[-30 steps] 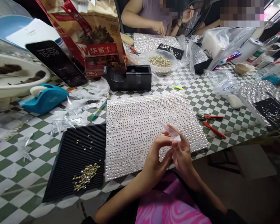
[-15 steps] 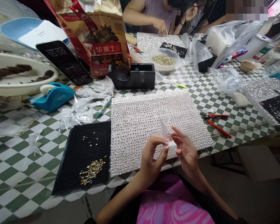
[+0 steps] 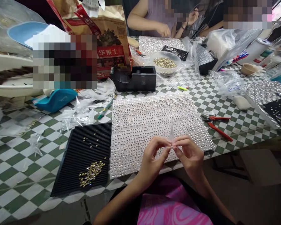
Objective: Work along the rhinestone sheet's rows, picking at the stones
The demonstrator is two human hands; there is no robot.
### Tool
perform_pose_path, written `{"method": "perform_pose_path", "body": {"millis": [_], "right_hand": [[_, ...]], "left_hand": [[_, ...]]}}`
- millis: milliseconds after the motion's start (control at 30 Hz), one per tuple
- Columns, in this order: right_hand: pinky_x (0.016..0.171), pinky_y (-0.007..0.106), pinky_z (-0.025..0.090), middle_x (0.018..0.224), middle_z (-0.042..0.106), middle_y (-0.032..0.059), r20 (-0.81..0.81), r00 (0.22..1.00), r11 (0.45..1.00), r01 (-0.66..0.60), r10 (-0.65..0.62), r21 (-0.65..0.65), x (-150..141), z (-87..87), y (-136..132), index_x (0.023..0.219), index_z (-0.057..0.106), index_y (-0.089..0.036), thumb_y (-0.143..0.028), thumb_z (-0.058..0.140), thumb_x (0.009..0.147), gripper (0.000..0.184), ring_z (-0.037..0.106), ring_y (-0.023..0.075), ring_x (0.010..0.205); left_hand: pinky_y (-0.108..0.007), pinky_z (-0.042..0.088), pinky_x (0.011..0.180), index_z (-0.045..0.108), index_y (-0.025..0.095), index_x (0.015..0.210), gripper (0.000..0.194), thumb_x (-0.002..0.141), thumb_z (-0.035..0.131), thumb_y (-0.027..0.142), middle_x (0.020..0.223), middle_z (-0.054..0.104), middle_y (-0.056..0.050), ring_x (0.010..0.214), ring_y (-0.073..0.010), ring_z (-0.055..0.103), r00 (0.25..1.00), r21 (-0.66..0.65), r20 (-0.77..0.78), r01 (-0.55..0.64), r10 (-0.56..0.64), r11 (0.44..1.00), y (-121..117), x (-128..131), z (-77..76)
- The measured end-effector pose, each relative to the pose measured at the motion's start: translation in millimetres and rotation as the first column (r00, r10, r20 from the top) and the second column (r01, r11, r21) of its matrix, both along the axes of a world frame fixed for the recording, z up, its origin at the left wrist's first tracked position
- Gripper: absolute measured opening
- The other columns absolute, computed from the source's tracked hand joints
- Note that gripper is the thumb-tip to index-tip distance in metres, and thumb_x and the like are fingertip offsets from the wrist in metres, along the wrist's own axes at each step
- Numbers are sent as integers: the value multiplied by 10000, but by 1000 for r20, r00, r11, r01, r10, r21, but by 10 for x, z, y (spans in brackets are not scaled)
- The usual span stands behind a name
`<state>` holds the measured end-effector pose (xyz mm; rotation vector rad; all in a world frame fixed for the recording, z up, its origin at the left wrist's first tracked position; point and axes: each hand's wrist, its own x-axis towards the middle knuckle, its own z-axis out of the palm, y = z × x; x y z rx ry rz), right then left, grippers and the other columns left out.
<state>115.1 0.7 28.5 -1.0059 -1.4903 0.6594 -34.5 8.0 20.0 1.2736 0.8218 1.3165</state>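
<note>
Right hand (image 3: 194, 157) has closed in since last frame; it and left hand (image 3: 148, 160) pinch the pointed film (image 3: 171, 133) over the studded sheet (image 3: 140, 125). Film's base hidden in the grip; pixelation masks upper left.

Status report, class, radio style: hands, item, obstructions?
Left hand and right hand: pinching translucent pointed piece. Studded sheet: beneath. Red-handled pliers: right of sheet, clear of hands.
</note>
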Motion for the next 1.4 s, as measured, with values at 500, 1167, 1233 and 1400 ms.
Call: {"method": "perform_pose_path", "body": {"millis": [500, 1167, 1233, 1400], "right_hand": [[727, 301, 608, 929, 735, 17, 158, 987, 979, 3, -35, 204, 27, -49, 35, 1126, 742, -270, -59, 718, 878, 327, 693, 155, 840], [705, 335, 585, 901, 694, 36, -93, 974, 975, 214, -207, 67, -8, -119, 90, 948, 737, -262, -146, 712, 917, 123, 688, 183, 864], [708, 325, 581, 891, 687, 36, -165, 965, 976, 213, -204, 40, -30, -126, 97, 953, 729, -254, -129, 707, 913, 133, 681, 178, 866], [723, 292, 574, 882, 677, 12, -324, 922, 972, 235, -213, 30, -34, -154, 130, 1059, 710, -268, -109, 737, 889, 234, 652, 146, 833]], "left_hand": [[-179, 509, 642, 629, 194, 905, 269, 955, 750, 429, 750, 616, 24, 677, -92, 601, 992, -261, 126, 49, -16, 964, 56, 21, -2], [-273, 622, 859, 715, 192, 882, 202, 907, 816, 366, 929, 719, -44, 928, -158, 718, 990, -180, 138, -8, 33, 984, 122, 255, 98], [-270, 625, 851, 688, 195, 906, 209, 908, 814, 362, 913, 713, -31, 897, -148, 722, 988, -196, 145, -15, 44, 980, 127, 276, 104], [-235, 609, 815, 662, 193, 910, 209, 896, 818, 332, 890, 687, -11, 846, -122, 701, 988, -232, 143, -21, 55, 972, 144, 314, 126]]}}
